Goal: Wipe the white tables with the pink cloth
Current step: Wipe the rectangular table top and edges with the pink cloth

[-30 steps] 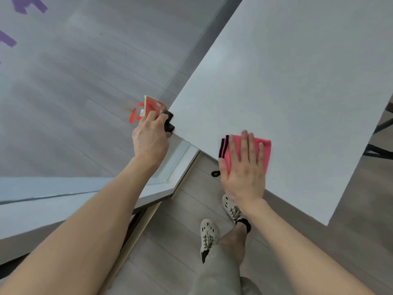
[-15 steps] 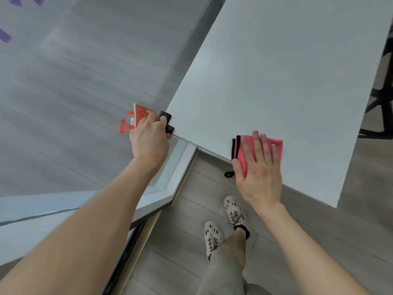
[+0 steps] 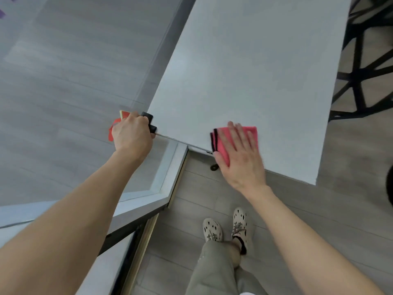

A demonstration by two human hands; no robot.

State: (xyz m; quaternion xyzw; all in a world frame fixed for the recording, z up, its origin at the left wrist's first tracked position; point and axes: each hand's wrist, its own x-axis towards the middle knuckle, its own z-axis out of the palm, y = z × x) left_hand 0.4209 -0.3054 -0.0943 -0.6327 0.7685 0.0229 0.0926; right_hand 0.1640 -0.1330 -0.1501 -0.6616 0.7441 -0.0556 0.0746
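The folded pink cloth [image 3: 250,133] with a black hem lies on the near edge of the white table [image 3: 255,71]. My right hand [image 3: 240,154] presses flat on it, fingers stretched out, and covers most of it. A black loop hangs from the cloth below the table edge. My left hand [image 3: 131,135] is closed at the table's near left corner on a small black clip-like piece [image 3: 148,118] and a red and yellow card [image 3: 111,134].
A glass pane with a white frame [image 3: 164,179] meets the table's left corner. A black metal chair frame [image 3: 359,73] stands beyond the table's right edge. My feet in pale shoes [image 3: 212,231] are on the grey floor below.
My right hand has slid the pink cloth to the right along the table's near edge. My left hand has kept its grip at the corner.
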